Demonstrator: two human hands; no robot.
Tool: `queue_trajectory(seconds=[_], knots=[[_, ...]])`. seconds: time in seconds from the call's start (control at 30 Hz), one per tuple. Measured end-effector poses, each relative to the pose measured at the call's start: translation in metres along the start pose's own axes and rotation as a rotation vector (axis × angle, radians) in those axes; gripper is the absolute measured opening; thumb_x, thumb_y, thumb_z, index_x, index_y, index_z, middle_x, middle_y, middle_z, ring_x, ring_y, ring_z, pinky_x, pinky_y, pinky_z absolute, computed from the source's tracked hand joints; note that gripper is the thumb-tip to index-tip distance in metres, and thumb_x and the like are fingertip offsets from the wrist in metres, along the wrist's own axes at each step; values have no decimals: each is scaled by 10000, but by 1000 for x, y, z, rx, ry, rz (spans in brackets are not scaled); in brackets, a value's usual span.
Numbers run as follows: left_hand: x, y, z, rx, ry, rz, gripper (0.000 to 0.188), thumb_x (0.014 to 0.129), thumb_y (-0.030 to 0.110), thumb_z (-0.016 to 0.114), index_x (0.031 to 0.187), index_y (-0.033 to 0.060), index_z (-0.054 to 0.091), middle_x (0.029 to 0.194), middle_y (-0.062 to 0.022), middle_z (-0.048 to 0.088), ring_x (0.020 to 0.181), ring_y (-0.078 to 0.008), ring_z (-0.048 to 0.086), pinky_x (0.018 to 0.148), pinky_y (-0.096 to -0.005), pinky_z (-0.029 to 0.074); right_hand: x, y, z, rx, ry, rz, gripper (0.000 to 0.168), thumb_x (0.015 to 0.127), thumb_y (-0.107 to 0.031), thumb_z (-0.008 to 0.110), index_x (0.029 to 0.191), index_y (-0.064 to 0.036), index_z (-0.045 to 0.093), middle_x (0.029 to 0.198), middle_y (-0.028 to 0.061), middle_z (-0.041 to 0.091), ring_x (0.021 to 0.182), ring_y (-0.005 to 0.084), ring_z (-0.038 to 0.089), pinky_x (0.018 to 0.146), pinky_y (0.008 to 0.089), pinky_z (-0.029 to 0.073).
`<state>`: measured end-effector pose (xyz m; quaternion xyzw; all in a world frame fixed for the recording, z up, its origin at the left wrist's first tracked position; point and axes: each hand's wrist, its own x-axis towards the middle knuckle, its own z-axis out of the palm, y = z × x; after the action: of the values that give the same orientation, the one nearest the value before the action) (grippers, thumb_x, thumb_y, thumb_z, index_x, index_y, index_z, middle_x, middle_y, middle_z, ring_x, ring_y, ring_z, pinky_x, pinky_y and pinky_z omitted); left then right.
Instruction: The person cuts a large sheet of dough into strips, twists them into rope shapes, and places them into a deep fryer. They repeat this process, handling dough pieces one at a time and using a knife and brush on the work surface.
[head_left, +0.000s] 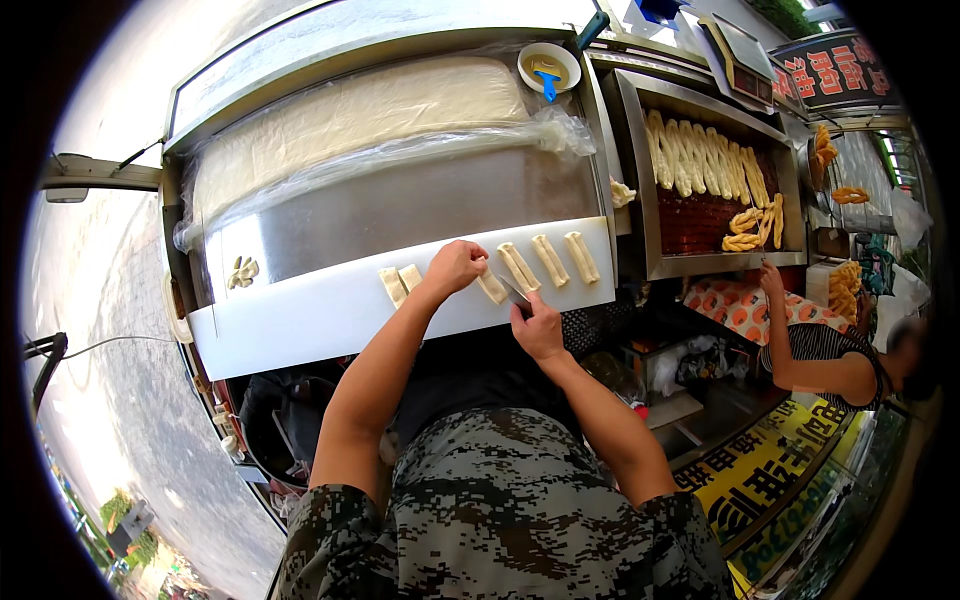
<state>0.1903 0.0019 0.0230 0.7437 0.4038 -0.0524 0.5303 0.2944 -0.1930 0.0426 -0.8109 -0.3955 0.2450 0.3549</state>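
My left hand (456, 268) has its fingertips pinched together at the far end of a short dough strip (492, 287) on the white cutting board (300, 330). In my right hand (539, 328) is a knife (515, 295), its metal blade beside the near end of that strip. Right of it lie three stacked dough strips with a lengthwise groove: one close by (519, 267), a middle one (550, 260) and a far-right one (582, 257). Two flat dough pieces (392, 286) rest left of my left hand, partly covered by my forearm.
Behind the board, a large dough slab (360, 112) lies under plastic film (450, 154). A white bowl (568, 63) holds a blue-handled brush (548, 81). Small dough scraps (243, 272) sit left. At right, a co-worker's hand (770, 277) holds a thin stick over a fryer (679, 266) with frying dough (701, 157).
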Motion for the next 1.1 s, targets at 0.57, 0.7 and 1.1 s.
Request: queue_trajectory(seconds=[0.57,0.7,1.1], knots=[[-6,-12,-2,-112,247,-51,177,798,168,666,873,15,712,783,-150,700,748,-287,678,708,-370,520,34,-40,30,-465,-298,146,82,811,-105,583,837,-31,559,779,240,662,769,430,664,704,504,538],[-2,-10,-4,91,365,32,160,824,165,644,858,26,717,839,-144,701,802,-312,670,731,-394,517,50,-48,38,-496,-350,190,77,803,-95,574,841,-28,567,786,259,663,792,436,669,728,502,543],[-81,-80,-76,443,486,-5,193,769,179,685,911,57,637,888,-104,657,873,-295,611,744,-421,482,-60,28,-27,-16,53,27,118,819,-89,690,814,-40,583,680,115,655,590,267,666,568,354,512]])
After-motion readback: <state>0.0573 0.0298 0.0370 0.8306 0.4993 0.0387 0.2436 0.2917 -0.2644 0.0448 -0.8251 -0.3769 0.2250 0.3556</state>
